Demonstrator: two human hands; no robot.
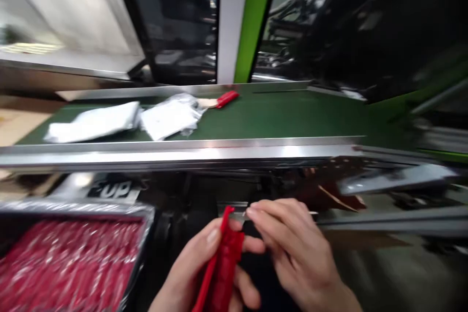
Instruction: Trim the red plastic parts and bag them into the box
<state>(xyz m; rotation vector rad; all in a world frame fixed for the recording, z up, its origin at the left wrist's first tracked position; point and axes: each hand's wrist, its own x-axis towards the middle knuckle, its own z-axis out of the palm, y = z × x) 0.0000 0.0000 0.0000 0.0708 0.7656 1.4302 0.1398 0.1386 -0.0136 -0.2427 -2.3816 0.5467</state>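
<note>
My left hand (197,253) is closed around a long red plastic part (224,265), which points up and away from me at a tilt. The part has a thin edge along its left side and a moulded, stepped body on the right. Just to its right is my right hand (296,248), thumb and fingertips pinched together near the part's upper end. Whatever lies in that pinch, if anything, is too small and blurred to name. The lower end of the red part runs out of the picture.
A black crate (148,226) lined with clear plastic holds many red parts (73,258) at lower left. Across the front runs a green conveyor belt (278,114) with a metal rail (248,148). On it lie two white bagged bundles (98,122) and a red-ended object (227,99).
</note>
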